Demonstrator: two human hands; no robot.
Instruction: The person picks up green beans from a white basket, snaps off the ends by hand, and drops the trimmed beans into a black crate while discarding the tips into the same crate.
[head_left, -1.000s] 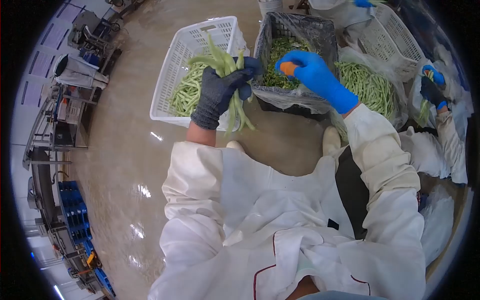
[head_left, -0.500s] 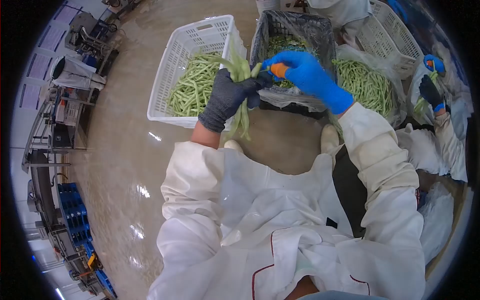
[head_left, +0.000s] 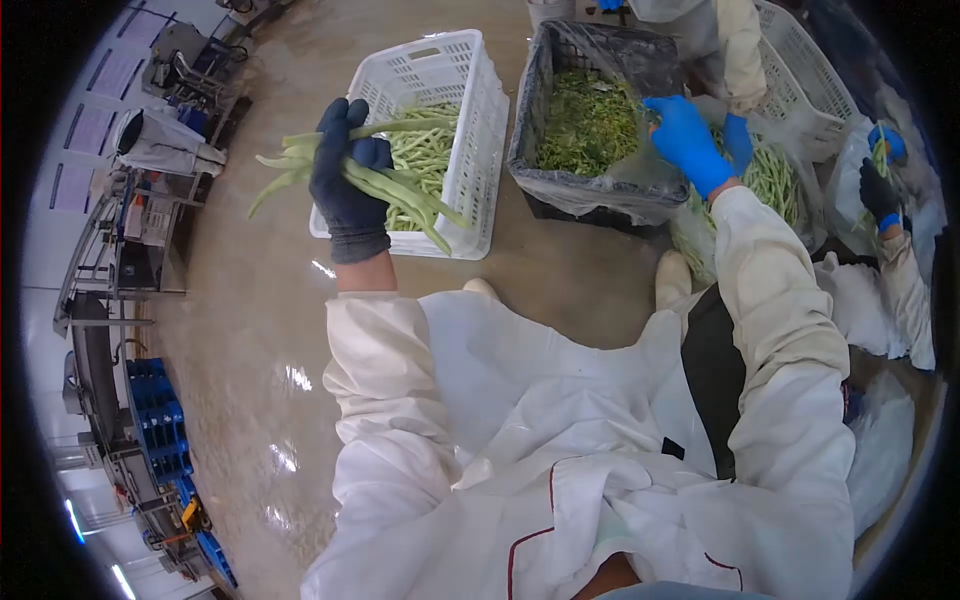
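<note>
My left hand (head_left: 350, 185), in a dark grey glove, is wrapped round a bunch of long green beans (head_left: 405, 195), above the left edge of a white crate (head_left: 485, 150) that holds more beans. Over the right side of a black crate lined with dark plastic (head_left: 610, 190), my right hand (head_left: 690, 145) wears a blue glove with its fingers bent together. A small bit of orange shows at those fingers; the rest of what it holds is hidden. Green trimmings (head_left: 585, 125) lie in the black crate.
A clear bag of beans (head_left: 775, 185) stands right of the black crate, with a white crate (head_left: 810, 75) behind it. Co-workers' gloved hands (head_left: 880, 190) and a sleeve (head_left: 740, 50) show at the right and top right. Metal equipment (head_left: 95, 350) lines the left side.
My hands have moved apart. The left went left with the beans, which now lie more level; the right went right, from beside the beans to the black crate's right side.
</note>
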